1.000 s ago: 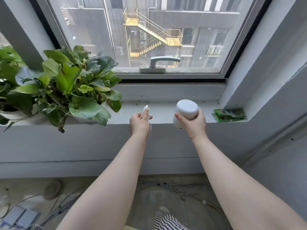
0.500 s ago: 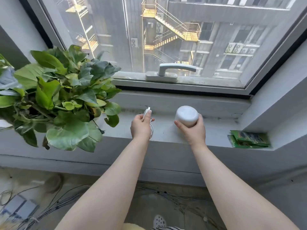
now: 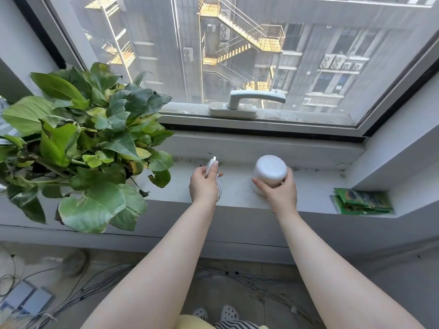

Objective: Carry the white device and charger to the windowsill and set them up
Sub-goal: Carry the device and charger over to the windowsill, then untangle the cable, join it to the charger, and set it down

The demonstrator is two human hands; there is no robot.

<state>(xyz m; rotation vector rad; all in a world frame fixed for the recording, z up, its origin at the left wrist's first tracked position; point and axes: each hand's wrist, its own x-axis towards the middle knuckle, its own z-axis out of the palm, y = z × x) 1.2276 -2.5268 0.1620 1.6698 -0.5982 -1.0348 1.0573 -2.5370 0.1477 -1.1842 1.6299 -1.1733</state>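
The white device [image 3: 269,170] is a round, smooth cylinder. My right hand [image 3: 279,192] grips it from the near side, over the middle of the grey windowsill [image 3: 313,191]; whether its base touches the sill is hidden by my fingers. My left hand [image 3: 204,186] is a little to the left, shut on the white charger cable [image 3: 211,165]. The plug end sticks up past my thumb, and a loop of cable hangs beside my wrist.
A leafy potted plant [image 3: 83,143] fills the left part of the sill, its leaves close to my left hand. Green packets [image 3: 361,201] lie at the sill's right end. The window handle [image 3: 247,103] sits behind. Cables [image 3: 71,295] run across the floor below.
Both hands have moved forward over the windowsill with the device and cable, and the device has come down toward the sill surface. The view has moved closer to the window.
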